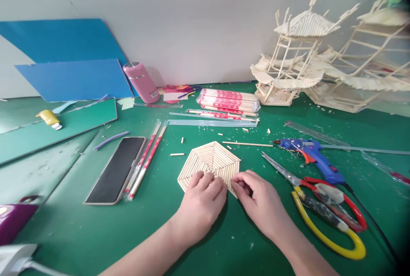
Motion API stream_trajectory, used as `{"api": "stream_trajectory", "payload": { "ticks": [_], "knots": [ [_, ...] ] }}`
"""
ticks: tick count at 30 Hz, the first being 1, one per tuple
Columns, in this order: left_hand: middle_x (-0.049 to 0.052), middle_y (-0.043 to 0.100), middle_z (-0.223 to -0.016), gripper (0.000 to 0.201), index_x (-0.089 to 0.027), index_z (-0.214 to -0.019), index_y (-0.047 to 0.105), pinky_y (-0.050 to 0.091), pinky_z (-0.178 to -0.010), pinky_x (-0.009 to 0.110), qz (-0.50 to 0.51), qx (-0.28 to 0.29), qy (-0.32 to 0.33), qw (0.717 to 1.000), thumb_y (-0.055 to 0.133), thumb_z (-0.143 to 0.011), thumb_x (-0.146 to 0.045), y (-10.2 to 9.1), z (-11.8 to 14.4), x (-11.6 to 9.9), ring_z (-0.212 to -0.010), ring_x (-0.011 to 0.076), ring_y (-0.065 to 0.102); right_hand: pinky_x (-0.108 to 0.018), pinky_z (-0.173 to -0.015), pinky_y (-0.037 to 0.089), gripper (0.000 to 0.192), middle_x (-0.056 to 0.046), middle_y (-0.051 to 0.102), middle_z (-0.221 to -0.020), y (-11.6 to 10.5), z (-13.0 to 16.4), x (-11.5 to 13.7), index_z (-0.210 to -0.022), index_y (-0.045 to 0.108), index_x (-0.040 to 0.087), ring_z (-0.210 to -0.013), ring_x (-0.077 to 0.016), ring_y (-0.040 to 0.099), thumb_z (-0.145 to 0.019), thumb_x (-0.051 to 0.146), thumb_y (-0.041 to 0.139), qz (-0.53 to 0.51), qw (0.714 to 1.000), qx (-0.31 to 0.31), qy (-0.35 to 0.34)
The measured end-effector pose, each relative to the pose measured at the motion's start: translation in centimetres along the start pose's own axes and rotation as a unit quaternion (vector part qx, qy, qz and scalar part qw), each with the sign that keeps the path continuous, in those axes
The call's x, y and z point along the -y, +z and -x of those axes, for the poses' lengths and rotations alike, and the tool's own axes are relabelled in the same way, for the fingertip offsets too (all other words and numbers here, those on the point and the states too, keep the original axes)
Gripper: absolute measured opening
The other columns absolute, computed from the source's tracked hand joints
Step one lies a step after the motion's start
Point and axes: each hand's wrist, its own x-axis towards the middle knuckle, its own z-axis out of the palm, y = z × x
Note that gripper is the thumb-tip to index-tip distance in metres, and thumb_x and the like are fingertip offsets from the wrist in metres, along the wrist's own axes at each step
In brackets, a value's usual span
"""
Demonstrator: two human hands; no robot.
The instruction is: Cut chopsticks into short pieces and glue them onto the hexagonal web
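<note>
A flat hexagon made of thin wooden sticks (pixel 214 159) lies on the green table (pixel 96 224). My left hand (pixel 201 201) rests with curled fingers on the hexagon's near edge, pressing it down. My right hand (pixel 256 199) pinches the hexagon's near right edge with its fingertips. Whether a loose stick sits between those fingers is hidden.
Scissors with red and yellow handles (pixel 320 203) and a blue glue gun (pixel 310 156) lie right of my hands. A phone (pixel 117 169), wrapped chopsticks (pixel 145 160), a chopstick pack (pixel 229 101), a pink bottle (pixel 141 81), blue boards (pixel 70 75) and stick pagoda models (pixel 294 54) surround them.
</note>
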Motion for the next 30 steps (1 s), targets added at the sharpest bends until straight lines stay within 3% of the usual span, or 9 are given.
{"api": "stream_trajectory", "payload": {
  "ticks": [7, 21, 26, 30],
  "knots": [
    [0.009, 0.060, -0.078, 0.024, -0.011, -0.081, 0.061, 0.045, -0.064, 0.036, -0.056, -0.005, 0.033, 0.998, 0.038, -0.085, -0.008, -0.04, -0.25, -0.16, -0.077, 0.0220, 0.053, -0.023, -0.059, 0.043, 0.011, 0.001, 0.058, -0.073, 0.16, 0.00, 0.13, -0.079, 0.058, 0.022, -0.063, -0.0121, 0.056, -0.084, 0.022, 0.047, 0.012, 1.000, -0.006, 0.003],
    [0.010, 0.059, -0.085, 0.020, -0.013, -0.083, 0.061, 0.047, -0.063, 0.037, -0.085, 0.030, 0.036, 0.995, 0.042, -0.083, -0.011, 0.16, 0.06, -0.23, -0.078, 0.0231, 0.053, -0.024, -0.057, 0.043, 0.011, 0.001, 0.059, -0.072, 0.52, -0.06, -0.27, -0.081, 0.058, 0.021, -0.062, -0.0125, 0.056, -0.083, 0.023, 0.048, 0.031, 0.999, -0.011, -0.001],
    [0.008, 0.060, -0.078, 0.022, -0.013, -0.084, 0.061, 0.046, -0.062, 0.037, -0.046, 0.020, 0.019, 0.999, 0.038, -0.086, -0.011, 0.12, -0.08, -0.11, -0.076, 0.0228, 0.054, -0.024, -0.058, 0.044, 0.011, 0.000, 0.059, -0.072, 0.47, -0.12, -0.14, -0.082, 0.058, 0.022, -0.063, -0.0126, 0.056, -0.084, 0.024, 0.048, 0.030, 0.999, -0.008, 0.008],
    [0.008, 0.062, -0.081, 0.023, -0.013, -0.090, 0.059, 0.045, -0.068, 0.036, 0.052, 0.002, -0.026, 0.998, 0.036, -0.090, -0.014, 0.36, 0.23, 0.20, -0.079, 0.0204, 0.055, -0.024, -0.057, 0.043, 0.011, 0.000, 0.059, -0.072, 0.42, -0.18, -0.08, -0.081, 0.058, 0.021, -0.061, -0.0127, 0.055, -0.084, 0.026, 0.048, 0.027, 1.000, -0.007, 0.008]
  ]
}}
